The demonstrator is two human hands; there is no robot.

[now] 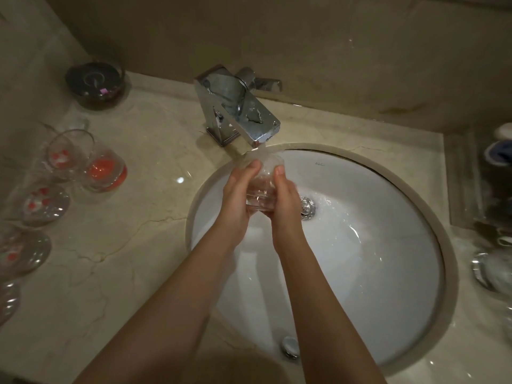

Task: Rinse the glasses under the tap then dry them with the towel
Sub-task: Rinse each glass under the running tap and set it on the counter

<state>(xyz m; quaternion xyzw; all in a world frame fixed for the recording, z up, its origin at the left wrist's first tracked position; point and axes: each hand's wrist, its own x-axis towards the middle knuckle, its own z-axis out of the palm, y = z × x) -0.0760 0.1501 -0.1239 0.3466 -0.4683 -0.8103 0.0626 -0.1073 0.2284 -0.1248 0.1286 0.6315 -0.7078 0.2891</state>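
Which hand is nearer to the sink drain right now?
Right. The right hand grips the glass just beside the drain; the left hand holds the glass's far side, farther from it.

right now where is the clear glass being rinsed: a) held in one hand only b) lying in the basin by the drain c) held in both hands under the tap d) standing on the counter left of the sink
c: the clear glass sits between the left hand and right hand, over the sink, with water from the tap running onto it.
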